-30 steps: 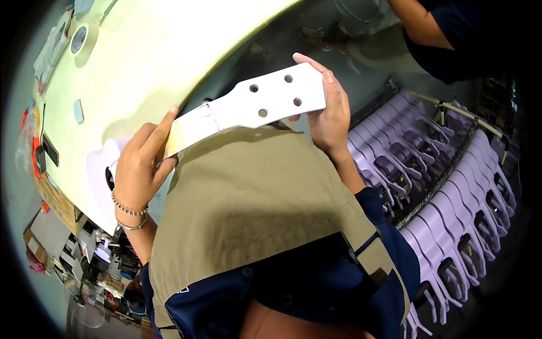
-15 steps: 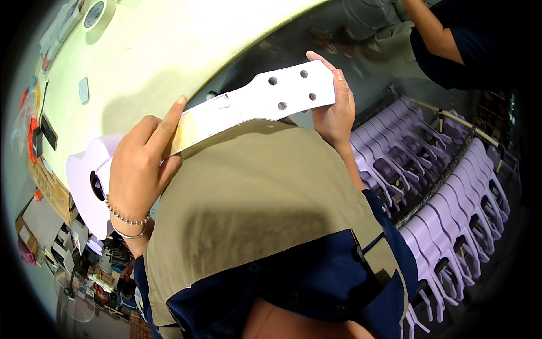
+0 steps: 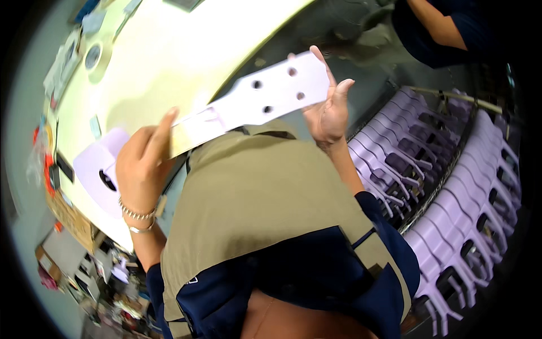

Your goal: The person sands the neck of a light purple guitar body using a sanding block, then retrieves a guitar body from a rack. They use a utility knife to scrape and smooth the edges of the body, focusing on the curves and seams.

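Note:
A lavender ukulele point(image 3: 243, 101) without strings lies slantwise before me, its headstock with several round peg holes toward the upper right. A yellowish strip covers part of the neck by my left hand. My left hand point(image 3: 142, 169), with a beaded bracelet and a bangle, is closed around the neck near the body, index finger along its edge. The body, with its dark sound hole, shows left of that hand, partly hidden. My right hand point(image 3: 327, 118) is at the headstock's end, fingers stretched behind it and thumb held apart, not wrapped around.
A pale worktable point(image 3: 169, 51) curves along the upper left, bearing a tape roll point(image 3: 93, 56) and a phone point(image 3: 65, 166). At the right, many lavender ukulele bodies and necks point(image 3: 451, 220) hang in rows on a rack. Another person's arm point(image 3: 437, 25) shows at the upper right.
The ukulele's headstock has shifted slightly left and up. My right thumb has come off the headstock's edge and the hand has opened. My left hand keeps its hold on the neck.

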`<move>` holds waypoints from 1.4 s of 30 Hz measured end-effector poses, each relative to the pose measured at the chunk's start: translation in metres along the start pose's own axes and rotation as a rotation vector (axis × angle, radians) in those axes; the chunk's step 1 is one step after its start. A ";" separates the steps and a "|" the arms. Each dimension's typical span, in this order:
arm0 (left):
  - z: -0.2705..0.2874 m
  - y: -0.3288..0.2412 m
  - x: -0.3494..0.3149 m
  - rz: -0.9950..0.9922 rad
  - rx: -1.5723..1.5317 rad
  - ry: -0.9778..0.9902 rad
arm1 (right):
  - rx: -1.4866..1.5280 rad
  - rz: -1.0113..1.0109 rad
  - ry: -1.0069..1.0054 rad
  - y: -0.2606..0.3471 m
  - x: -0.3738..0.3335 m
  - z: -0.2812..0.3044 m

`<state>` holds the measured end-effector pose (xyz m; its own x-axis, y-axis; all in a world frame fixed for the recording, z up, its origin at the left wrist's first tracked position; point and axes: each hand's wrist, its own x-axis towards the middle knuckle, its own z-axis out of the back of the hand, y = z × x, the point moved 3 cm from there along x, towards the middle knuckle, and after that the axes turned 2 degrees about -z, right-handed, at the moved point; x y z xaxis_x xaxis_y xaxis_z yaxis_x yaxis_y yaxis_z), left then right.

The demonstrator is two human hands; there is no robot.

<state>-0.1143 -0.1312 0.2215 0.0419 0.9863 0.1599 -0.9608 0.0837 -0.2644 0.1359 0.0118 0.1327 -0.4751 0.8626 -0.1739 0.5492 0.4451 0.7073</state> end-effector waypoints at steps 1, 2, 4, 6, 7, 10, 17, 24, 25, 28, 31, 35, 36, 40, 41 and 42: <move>0.005 0.005 0.002 0.039 -0.026 -0.058 | 0.241 -0.029 0.022 0.002 0.000 0.002; 0.014 0.012 0.008 0.070 -0.019 -0.058 | 0.481 -0.053 0.051 0.004 0.001 0.004; 0.047 0.034 0.008 0.107 -0.095 -0.225 | 0.455 0.014 0.127 0.017 0.002 -0.005; 0.085 0.038 0.017 0.054 -0.216 -0.274 | 0.872 0.014 0.273 0.022 0.001 -0.006; 0.096 0.038 0.027 -0.075 -0.476 -0.321 | 0.688 0.061 0.269 0.024 0.000 -0.004; 0.119 0.033 0.057 -0.111 -0.582 -0.552 | 0.623 0.090 0.170 0.034 -0.006 0.018; 0.111 0.052 0.118 -0.245 -1.498 -0.654 | -1.269 -0.385 0.108 -0.101 -0.045 0.125; 0.034 0.012 0.165 -0.399 -1.754 -0.220 | -1.974 -1.387 -0.191 -0.194 -0.231 0.238; 0.022 0.006 0.165 -0.307 -1.774 -0.198 | -1.875 -1.313 -0.341 -0.201 -0.244 0.225; -0.042 -0.035 0.161 -0.348 -1.632 -0.014 | -1.382 -1.123 -0.739 -0.250 -0.305 0.201; -0.073 -0.083 0.127 -0.461 -1.776 0.321 | -1.244 -0.662 -1.219 -0.276 -0.309 0.165; -0.133 -0.141 0.064 -0.389 -1.388 0.732 | -1.018 0.181 -1.491 -0.222 -0.280 0.061; -0.140 -0.153 0.044 -0.496 -1.297 0.834 | -0.904 0.207 -1.422 -0.212 -0.278 0.044; -0.187 -0.186 -0.048 -0.794 -1.228 1.187 | -1.050 0.564 -1.314 -0.158 -0.305 -0.034; -0.197 -0.191 -0.068 -0.874 -1.175 1.215 | -1.022 0.610 -1.307 -0.152 -0.312 -0.047; -0.205 -0.198 -0.092 -0.807 -1.143 1.332 | -1.013 0.560 -1.341 -0.148 -0.321 -0.055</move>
<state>0.1278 -0.2093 0.0644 0.9961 0.0843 -0.0271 -0.0272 -0.0002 -0.9996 0.1692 -0.3444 0.1218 0.7244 0.6618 0.1929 -0.4140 0.1938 0.8894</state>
